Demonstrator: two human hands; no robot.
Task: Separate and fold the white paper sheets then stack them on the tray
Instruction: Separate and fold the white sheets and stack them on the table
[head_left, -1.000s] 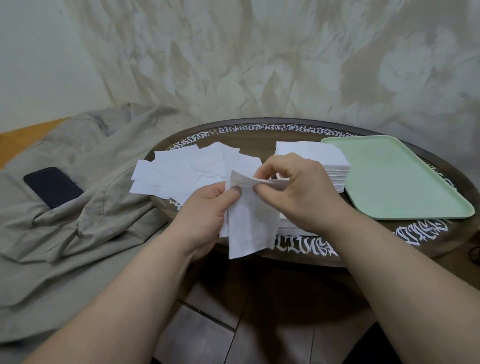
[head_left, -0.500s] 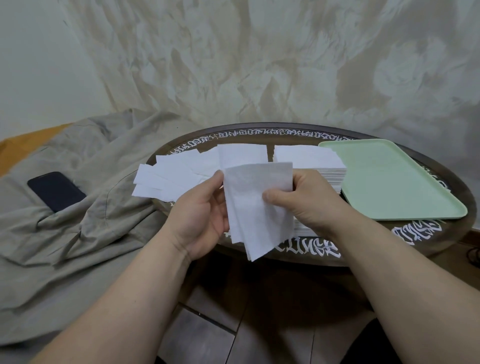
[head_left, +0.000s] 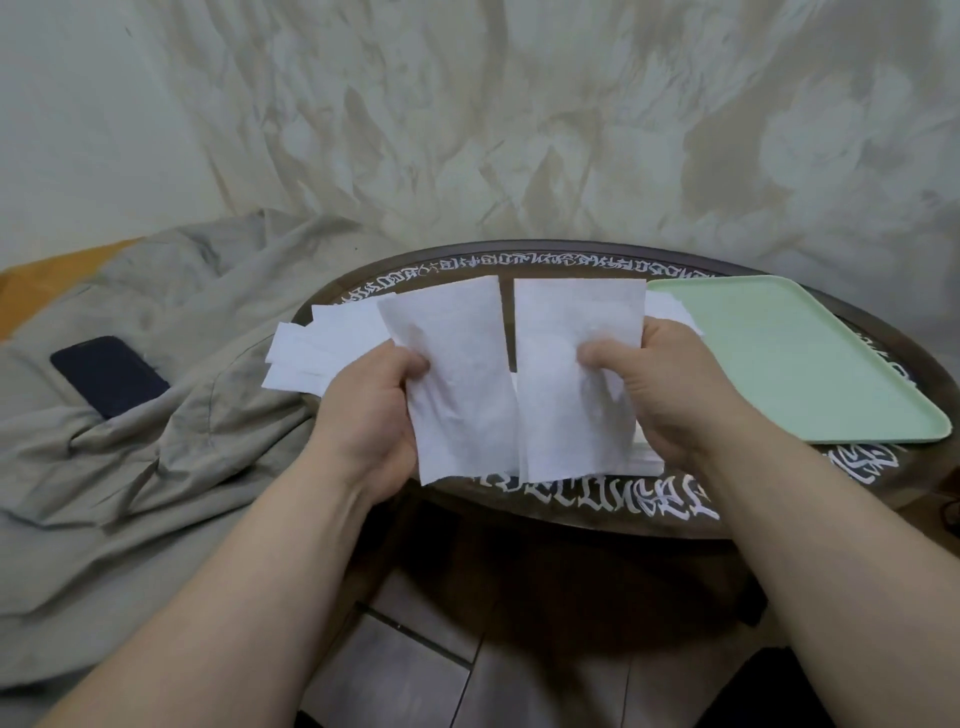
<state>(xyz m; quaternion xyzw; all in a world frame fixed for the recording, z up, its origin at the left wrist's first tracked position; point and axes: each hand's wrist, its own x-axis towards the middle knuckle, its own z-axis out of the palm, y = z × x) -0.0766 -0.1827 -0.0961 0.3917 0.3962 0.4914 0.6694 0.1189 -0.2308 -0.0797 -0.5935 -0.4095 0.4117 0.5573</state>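
My left hand (head_left: 366, 415) pinches one thin white paper sheet (head_left: 457, 374), held upright above the table's near edge. My right hand (head_left: 670, 387) pinches a second white sheet (head_left: 563, 364) just beside it; a narrow gap runs between the two. Behind my left hand lies a loose spread of white sheets (head_left: 322, 345) on the table. The stack of white sheets (head_left: 670, 314) is mostly hidden behind my right hand and its sheet. The pale green tray (head_left: 789, 364) lies on the table's right side with nothing on it.
The round dark table (head_left: 597, 509) has white lettering round its rim. A beige cloth (head_left: 156, 441) is heaped at the left with a dark phone (head_left: 109, 375) on it. Brown floor tiles (head_left: 441, 649) show below the table.
The two layers held together before have come apart. My left hand now holds one sheet and my right hand the other, both lifted and spread side by side.
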